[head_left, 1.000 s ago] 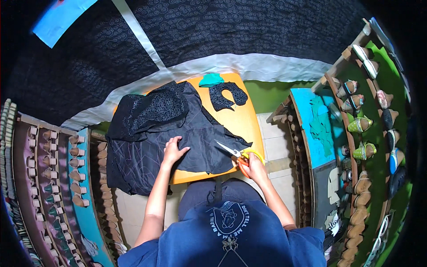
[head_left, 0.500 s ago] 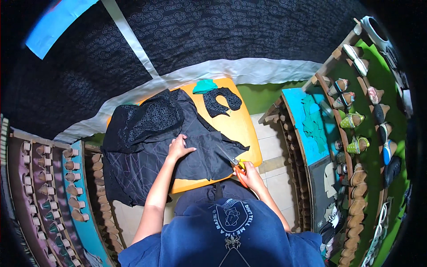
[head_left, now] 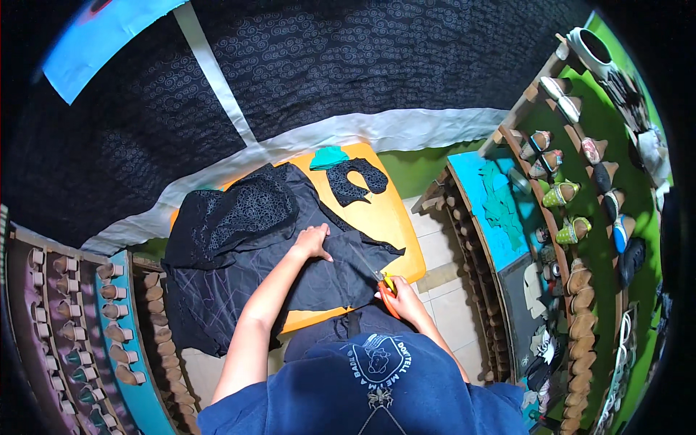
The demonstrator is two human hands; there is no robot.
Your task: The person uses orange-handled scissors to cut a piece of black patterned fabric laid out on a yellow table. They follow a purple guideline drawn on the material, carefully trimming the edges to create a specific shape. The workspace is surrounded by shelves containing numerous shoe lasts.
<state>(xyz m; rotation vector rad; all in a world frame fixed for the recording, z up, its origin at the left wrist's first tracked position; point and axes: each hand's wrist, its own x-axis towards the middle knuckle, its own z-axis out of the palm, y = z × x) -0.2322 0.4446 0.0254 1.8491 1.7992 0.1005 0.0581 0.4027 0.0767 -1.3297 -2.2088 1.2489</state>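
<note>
A large piece of black fabric (head_left: pixel 290 268) with faint light lines is spread over a yellow tabletop (head_left: pixel 395 225). My left hand (head_left: pixel 313 243) rests on it, with the thumb and fingers apart. In my right hand (head_left: pixel 408 301), near the table's front right corner, is a pair of scissors (head_left: pixel 389 286) with orange and yellow handles. Their blades point away and to the left over the fabric; how far apart they are is hard to make out. A bunched black patterned cloth (head_left: pixel 250 210) lies on the far left part of the fabric.
Black patterned cut pieces (head_left: pixel 355 181) and folded green cloth (head_left: pixel 329 157) lie at the table's back. A blue-topped stand (head_left: pixel 475 174) with green scraps (head_left: pixel 496 192) and shoe racks (head_left: pixel 565 196) stand to the right. Racks of shoe forms (head_left: pixel 116 312) flank the left.
My left hand has slid to the right and farther away across the fabric. My right hand still holds the scissors near the same corner. The whole view has shifted slightly.
</note>
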